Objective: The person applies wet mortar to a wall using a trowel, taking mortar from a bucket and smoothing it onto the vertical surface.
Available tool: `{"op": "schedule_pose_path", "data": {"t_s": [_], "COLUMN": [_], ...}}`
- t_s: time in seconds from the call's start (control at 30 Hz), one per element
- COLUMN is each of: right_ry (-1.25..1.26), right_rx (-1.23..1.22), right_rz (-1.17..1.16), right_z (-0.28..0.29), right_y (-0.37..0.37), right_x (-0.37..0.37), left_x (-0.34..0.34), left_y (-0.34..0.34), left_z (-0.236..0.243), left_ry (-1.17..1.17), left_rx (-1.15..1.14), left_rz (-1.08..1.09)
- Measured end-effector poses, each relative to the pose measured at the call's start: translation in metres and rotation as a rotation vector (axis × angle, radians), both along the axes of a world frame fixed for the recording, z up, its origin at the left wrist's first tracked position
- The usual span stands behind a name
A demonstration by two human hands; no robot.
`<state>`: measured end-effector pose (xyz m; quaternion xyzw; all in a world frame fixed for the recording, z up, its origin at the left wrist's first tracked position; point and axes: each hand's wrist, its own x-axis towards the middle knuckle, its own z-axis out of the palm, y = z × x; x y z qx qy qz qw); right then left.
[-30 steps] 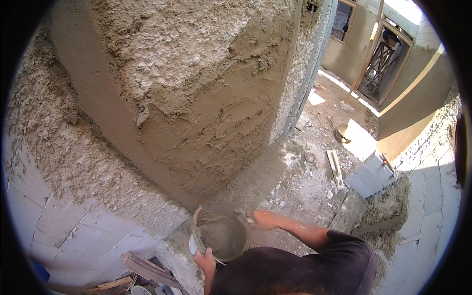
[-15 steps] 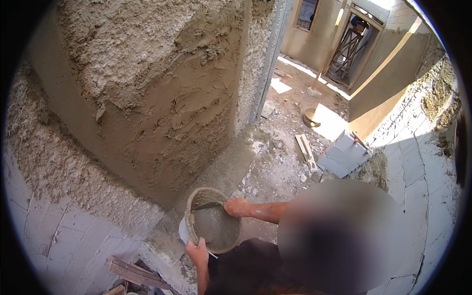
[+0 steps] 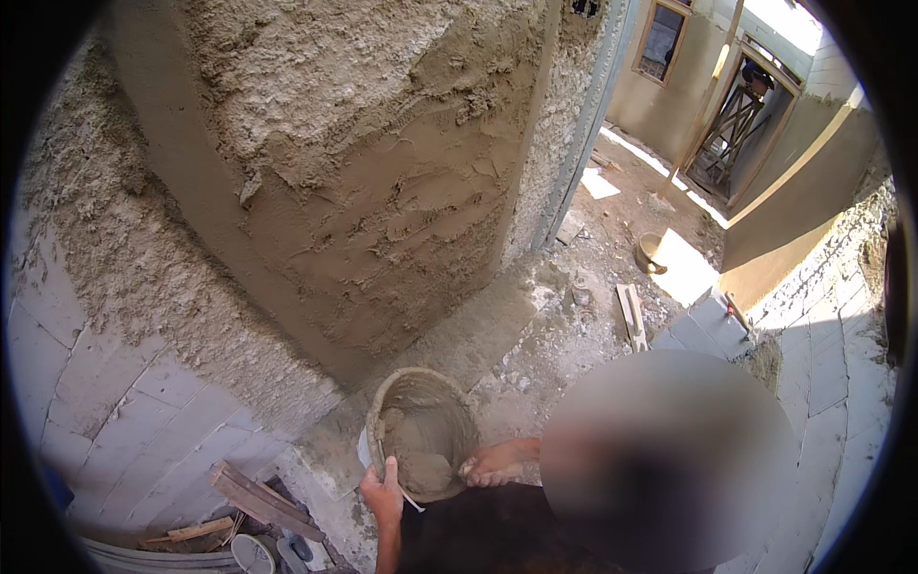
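Here's the bucket (image 3: 432, 386), right in front of the dark shirt (image 3: 469, 532), with mortar (image 3: 405, 442) inside! Left hand (image 3: 384, 495) clamped on the bucket's near-left rim, thumb over the edge. Right hand (image 3: 499, 463) at the bucket's right rim, fingers curled round what looks like a trowel (image 3: 435, 473), blade down in the mortar, handle lost in that fist. This reads as the scooping step, a load being gathered. Beyond the bucket, the wall (image 3: 382, 220) shows ridged, damp-looking plaster low down and coarser stuff higher up, so the coat looks part-done. The next move calls for a firm left hold on the bucket and a level blade clearing the rim, or mortar could slide off.
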<state>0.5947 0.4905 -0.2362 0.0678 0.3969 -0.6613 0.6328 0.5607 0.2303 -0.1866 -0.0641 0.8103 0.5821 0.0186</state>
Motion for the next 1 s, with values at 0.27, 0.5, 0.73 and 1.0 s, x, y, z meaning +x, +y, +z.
{"op": "schedule_pose_path", "data": {"t_s": [0.27,0.5,0.73,1.0], "right_ry": [0.231,0.857,1.539,1.48], "right_rx": [-0.088,-0.234,0.319,1.368], "right_rz": [-0.636,-1.33,-2.314,-1.73], "right_z": [0.099,0.246,0.3,0.247], "right_y": [0.001,-0.015,-0.015,-0.018], "right_x": [-0.01,-0.086,-0.245,-0.434], "left_x": [-0.01,-0.033,-0.065,-0.077], "left_y": [-0.019,-0.045,-0.061,-0.064], "left_z": [-0.041,-0.052,-0.027,-0.013], "left_ry": [-0.047,-0.105,-0.227,-0.294], "left_rx": [0.298,0.141,0.166,0.245], "left_rz": [0.155,0.23,0.209,0.147]}}
